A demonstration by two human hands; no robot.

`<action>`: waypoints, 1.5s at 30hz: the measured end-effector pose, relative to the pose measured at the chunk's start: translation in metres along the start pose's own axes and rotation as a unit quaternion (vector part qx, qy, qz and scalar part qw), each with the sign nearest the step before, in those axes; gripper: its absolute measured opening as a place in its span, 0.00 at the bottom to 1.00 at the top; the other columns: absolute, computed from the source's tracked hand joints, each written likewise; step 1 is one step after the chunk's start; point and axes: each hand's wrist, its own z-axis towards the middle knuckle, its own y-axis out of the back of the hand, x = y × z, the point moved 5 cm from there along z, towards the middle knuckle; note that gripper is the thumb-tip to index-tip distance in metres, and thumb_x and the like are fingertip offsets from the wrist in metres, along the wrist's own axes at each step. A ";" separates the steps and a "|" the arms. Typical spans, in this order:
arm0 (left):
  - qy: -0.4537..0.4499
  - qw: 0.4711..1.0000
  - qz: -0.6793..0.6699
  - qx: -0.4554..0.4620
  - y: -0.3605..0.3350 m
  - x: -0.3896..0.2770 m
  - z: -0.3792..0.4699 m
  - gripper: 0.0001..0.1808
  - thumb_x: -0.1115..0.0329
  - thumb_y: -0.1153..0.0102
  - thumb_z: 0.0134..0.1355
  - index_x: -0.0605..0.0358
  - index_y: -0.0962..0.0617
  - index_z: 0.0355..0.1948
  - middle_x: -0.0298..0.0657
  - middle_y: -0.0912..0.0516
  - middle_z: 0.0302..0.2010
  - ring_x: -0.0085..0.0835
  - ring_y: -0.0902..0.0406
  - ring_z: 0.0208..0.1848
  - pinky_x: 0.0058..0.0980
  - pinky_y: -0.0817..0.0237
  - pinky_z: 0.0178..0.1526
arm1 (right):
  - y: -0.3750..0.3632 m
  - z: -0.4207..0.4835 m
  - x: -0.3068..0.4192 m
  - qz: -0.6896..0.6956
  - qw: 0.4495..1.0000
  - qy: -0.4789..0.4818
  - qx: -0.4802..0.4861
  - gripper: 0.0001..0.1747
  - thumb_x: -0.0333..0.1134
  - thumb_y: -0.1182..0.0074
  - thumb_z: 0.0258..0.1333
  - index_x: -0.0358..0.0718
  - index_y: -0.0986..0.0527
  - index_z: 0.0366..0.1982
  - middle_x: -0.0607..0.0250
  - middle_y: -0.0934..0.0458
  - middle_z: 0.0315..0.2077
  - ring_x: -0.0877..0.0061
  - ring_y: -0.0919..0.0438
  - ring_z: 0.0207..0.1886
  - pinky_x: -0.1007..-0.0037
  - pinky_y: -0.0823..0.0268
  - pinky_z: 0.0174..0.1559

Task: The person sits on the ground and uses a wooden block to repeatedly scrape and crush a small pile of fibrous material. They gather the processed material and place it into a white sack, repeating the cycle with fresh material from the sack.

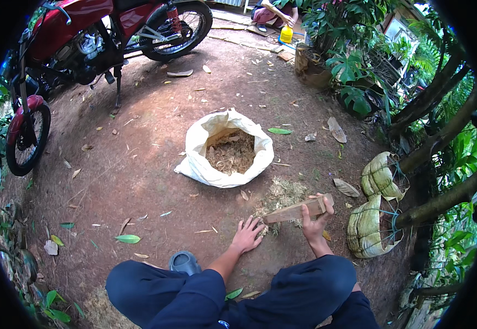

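Note:
My right hand (317, 224) grips a wooden block (291, 211) near its far right end, with the thumb and fingers around it. The block lies slanted over a patch of pale, dry plant fibre (285, 191) on the soil. Beside the block's left end, my left hand (246, 235) rests with fingers spread on or just above the ground, at the edge of some fibre; whether fibre is under its fingertips is hidden. Beyond both hands stands a white woven sack (229, 181) with its rim rolled open, holding brown dry fibrous matter (232, 154).
A red motorcycle (127, 20) stands at the upper left. Two root-wrapped sacks (368, 230) with tied trunks are at the right, near potted plants (312, 70). Another person (269, 12) crouches at the top by a yellow container (286, 35). Leaves (127, 238) litter the soil.

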 end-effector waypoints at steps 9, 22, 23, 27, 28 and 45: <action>0.005 1.000 -0.018 -0.025 -0.003 -0.004 0.000 0.28 0.41 0.53 0.70 0.36 0.27 0.68 0.43 0.41 0.76 0.49 0.52 0.79 0.62 0.59 0.73 | 0.000 -0.001 -0.005 -0.002 0.998 -0.066 0.014 0.39 0.25 0.35 0.58 0.45 0.44 0.64 0.49 0.34 0.60 0.65 0.26 0.57 0.58 0.30 0.57; 0.025 0.999 -0.011 0.016 -0.001 -0.008 0.003 0.28 0.44 0.50 0.69 0.36 0.27 0.67 0.42 0.44 0.77 0.47 0.55 0.81 0.65 0.61 0.74 | 0.055 0.059 0.055 0.047 0.995 0.068 -0.059 0.41 0.23 0.37 0.58 0.48 0.47 0.66 0.44 0.34 0.57 0.62 0.22 0.53 0.60 0.23 0.52; 0.027 0.999 -0.004 0.022 -0.001 -0.008 0.004 0.28 0.44 0.49 0.69 0.36 0.27 0.68 0.42 0.44 0.77 0.47 0.56 0.81 0.64 0.61 0.74 | 0.056 0.054 0.048 0.052 0.995 0.037 -0.078 0.42 0.23 0.37 0.58 0.48 0.47 0.66 0.44 0.34 0.58 0.62 0.22 0.53 0.60 0.23 0.52; 0.024 0.999 -0.005 0.029 -0.002 -0.007 0.004 0.29 0.44 0.49 0.69 0.35 0.28 0.68 0.42 0.44 0.78 0.48 0.55 0.80 0.64 0.62 0.74 | 0.013 0.012 0.021 -0.091 0.994 0.060 -0.010 0.40 0.24 0.33 0.56 0.46 0.43 0.64 0.47 0.31 0.57 0.64 0.22 0.52 0.60 0.26 0.51; 0.023 0.999 -0.004 0.029 -0.001 -0.007 0.005 0.29 0.44 0.49 0.68 0.35 0.28 0.69 0.42 0.44 0.78 0.48 0.55 0.80 0.64 0.63 0.74 | 0.013 0.002 0.007 -0.068 0.997 0.008 -0.024 0.40 0.25 0.33 0.56 0.47 0.42 0.64 0.48 0.31 0.56 0.63 0.22 0.51 0.60 0.26 0.51; 0.024 0.999 -0.003 0.023 -0.004 -0.007 0.008 0.29 0.45 0.46 0.67 0.36 0.28 0.67 0.43 0.43 0.77 0.48 0.54 0.80 0.63 0.64 0.75 | 0.085 0.064 0.037 0.042 0.986 0.015 -0.163 0.42 0.24 0.37 0.59 0.51 0.47 0.67 0.42 0.35 0.57 0.63 0.21 0.51 0.64 0.18 0.44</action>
